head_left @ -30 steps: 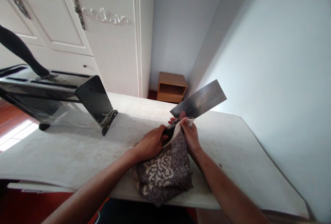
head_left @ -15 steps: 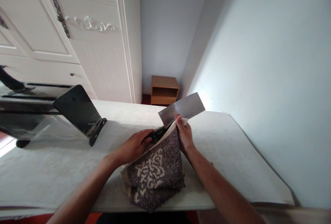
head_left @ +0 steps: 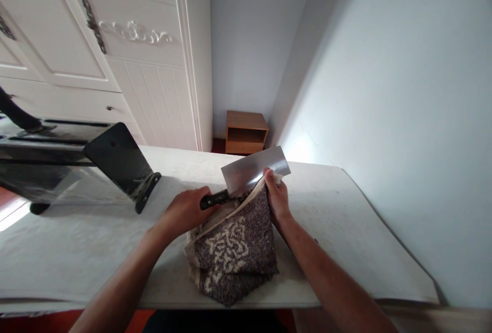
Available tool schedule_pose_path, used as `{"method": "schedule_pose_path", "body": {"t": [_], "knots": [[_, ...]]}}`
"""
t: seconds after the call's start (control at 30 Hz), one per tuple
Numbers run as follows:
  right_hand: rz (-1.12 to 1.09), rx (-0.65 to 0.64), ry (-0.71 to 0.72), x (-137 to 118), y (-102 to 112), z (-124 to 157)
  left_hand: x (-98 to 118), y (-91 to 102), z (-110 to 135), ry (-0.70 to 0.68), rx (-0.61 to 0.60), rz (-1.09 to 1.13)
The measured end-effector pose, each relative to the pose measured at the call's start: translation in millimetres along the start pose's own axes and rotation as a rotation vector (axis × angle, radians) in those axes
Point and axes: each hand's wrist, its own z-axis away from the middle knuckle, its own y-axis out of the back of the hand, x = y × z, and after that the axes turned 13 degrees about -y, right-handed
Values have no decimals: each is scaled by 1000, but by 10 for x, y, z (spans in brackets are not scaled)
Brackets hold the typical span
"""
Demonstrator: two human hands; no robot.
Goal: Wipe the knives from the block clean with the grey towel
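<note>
A black handle (head_left: 17,115) rises from the slotted rack (head_left: 115,161). Above the table (head_left: 307,251), the left hand (head_left: 192,207) grips the cleaver (head_left: 249,169) by its near end, long axis slanting blade-first rightward and away; the right hand (head_left: 277,197) pinches the cloth (head_left: 257,230).

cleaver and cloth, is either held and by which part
The left hand holds the cleaver by its black handle. The right hand grips the cloth near its upper edge; whether it also pinches the blade cannot be told.
</note>
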Motion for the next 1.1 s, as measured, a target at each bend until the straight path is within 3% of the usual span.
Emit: {"method": "schedule_pose_path", "body": {"t": [0.3,0.67,0.9,1.1], "knots": [[26,57,39,-37,10,-21,16,33,-6,121,-25,-260],[45,105,44,-102,72,-97,-6,76,34,210,257,-346],[209,166,185,-177,152,-120,4,110,75,191,270,-375],[236,100,207,-128,113,-104,25,105,76,244,274,-317]]}}
